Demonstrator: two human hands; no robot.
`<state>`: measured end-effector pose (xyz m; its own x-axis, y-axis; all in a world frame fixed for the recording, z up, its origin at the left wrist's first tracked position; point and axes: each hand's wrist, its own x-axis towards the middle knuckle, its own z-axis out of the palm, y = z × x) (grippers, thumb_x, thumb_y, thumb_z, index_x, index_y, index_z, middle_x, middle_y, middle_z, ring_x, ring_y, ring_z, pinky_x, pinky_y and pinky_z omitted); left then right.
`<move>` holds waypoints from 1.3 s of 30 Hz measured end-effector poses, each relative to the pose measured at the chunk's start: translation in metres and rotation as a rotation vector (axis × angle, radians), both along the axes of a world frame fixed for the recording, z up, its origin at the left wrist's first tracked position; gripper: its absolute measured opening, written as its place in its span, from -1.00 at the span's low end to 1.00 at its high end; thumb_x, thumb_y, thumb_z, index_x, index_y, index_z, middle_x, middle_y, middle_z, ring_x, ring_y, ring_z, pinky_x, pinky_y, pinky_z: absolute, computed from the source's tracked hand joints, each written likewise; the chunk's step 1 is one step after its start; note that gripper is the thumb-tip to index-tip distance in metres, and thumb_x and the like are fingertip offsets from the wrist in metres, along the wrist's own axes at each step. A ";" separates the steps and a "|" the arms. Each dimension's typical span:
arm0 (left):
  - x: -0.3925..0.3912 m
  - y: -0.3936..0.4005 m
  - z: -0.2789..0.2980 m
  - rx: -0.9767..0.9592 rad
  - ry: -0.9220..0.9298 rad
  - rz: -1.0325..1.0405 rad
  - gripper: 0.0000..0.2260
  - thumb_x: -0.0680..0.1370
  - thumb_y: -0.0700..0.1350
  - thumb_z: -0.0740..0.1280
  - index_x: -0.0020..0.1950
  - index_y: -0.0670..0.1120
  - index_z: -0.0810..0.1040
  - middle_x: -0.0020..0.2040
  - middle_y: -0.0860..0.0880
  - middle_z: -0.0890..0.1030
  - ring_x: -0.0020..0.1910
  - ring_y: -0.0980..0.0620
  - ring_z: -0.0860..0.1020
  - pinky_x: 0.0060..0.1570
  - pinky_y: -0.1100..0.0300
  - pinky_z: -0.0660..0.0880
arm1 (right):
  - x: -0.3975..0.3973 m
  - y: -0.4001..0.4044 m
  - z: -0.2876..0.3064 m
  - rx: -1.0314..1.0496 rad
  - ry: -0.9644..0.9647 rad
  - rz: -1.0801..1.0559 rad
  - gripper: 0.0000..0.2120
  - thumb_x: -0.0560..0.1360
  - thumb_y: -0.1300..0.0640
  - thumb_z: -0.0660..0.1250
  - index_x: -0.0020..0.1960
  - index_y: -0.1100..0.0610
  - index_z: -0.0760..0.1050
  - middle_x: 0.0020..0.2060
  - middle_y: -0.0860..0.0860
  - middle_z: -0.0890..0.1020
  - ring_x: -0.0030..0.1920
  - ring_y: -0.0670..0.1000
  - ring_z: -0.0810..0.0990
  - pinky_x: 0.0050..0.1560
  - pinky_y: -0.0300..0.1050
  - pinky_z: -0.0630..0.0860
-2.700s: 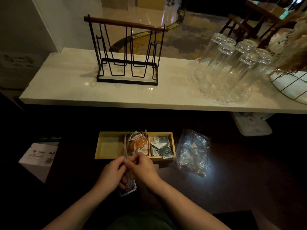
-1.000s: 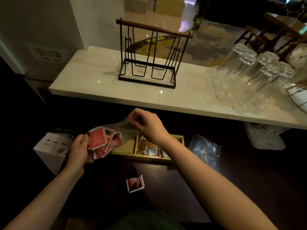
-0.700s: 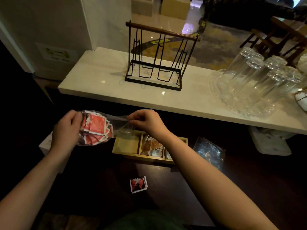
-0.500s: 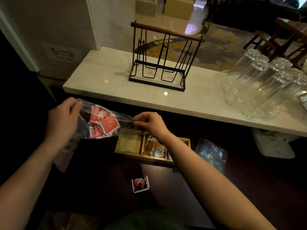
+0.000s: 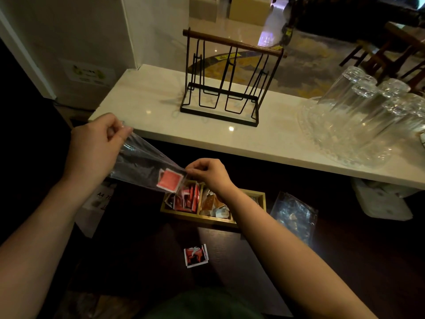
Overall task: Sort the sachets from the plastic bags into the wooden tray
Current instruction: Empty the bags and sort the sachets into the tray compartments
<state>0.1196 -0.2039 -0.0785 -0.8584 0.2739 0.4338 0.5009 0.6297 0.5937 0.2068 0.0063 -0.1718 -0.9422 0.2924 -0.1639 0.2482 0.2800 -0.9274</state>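
Note:
A clear plastic bag (image 5: 142, 164) is stretched slanting between my hands above the wooden tray (image 5: 207, 219). My left hand (image 5: 96, 148) pinches the bag's raised closed end; my right hand (image 5: 207, 172) pinches its lower mouth over the tray. One red sachet (image 5: 169, 180) sits at the bag's mouth. Red sachets (image 5: 186, 199) lie heaped in the tray's left compartment, brown and white ones (image 5: 213, 203) in the middle. My right forearm hides the right compartment. A loose red sachet (image 5: 195, 255) lies on the dark table near me.
An empty crumpled plastic bag (image 5: 294, 215) lies right of the tray. A white marble ledge (image 5: 149, 111) behind carries a black wire rack (image 5: 227, 81) and upturned glasses on a glass tray (image 5: 368, 116). A paper box (image 5: 96, 203) stands at the left.
My left hand has lifted the bag's closed end, tilting it down to the tray. Most red sachets have slid out into the left compartment, which was empty before.

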 end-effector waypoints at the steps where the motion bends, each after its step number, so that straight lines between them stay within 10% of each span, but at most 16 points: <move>1: 0.001 0.002 0.002 0.002 -0.001 -0.005 -0.75 0.53 -0.08 0.33 -0.26 -0.20 0.45 -0.42 -0.16 0.43 -0.41 -0.06 0.34 -0.41 0.39 0.28 | 0.000 0.001 -0.001 0.002 -0.004 -0.003 -0.91 0.49 0.19 0.37 -0.05 0.18 0.63 -0.08 0.09 0.69 -0.06 0.01 0.65 -0.07 -0.17 0.60; 27: 0.006 0.019 -0.043 0.108 -0.177 -0.021 -0.76 0.53 -0.03 0.32 -0.24 -0.16 0.47 -0.39 -0.19 0.48 -0.42 -0.03 0.40 -0.44 0.21 0.29 | 0.045 0.033 -0.002 0.083 0.146 -0.122 -0.94 0.54 0.21 0.29 -0.05 0.07 0.51 -0.10 0.00 0.65 -0.10 -0.05 0.64 -0.13 -0.23 0.58; 39: 0.036 0.012 -0.181 -0.362 -0.358 -0.034 -0.87 0.53 -0.17 0.29 0.07 -0.13 0.49 0.06 -0.11 0.51 0.00 -0.09 0.53 -0.22 0.09 0.45 | 0.151 0.092 -0.037 0.658 0.270 -0.682 -0.84 0.38 0.28 0.16 -0.14 0.17 0.50 -0.20 0.06 0.45 -0.24 -0.06 0.40 -0.21 -0.24 0.26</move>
<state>0.1560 -0.1917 -0.2597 -0.9237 0.3828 -0.0134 0.3302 0.8136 0.4786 0.3575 0.0987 -0.2089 -0.5194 0.7427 0.4226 0.3507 0.6363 -0.6871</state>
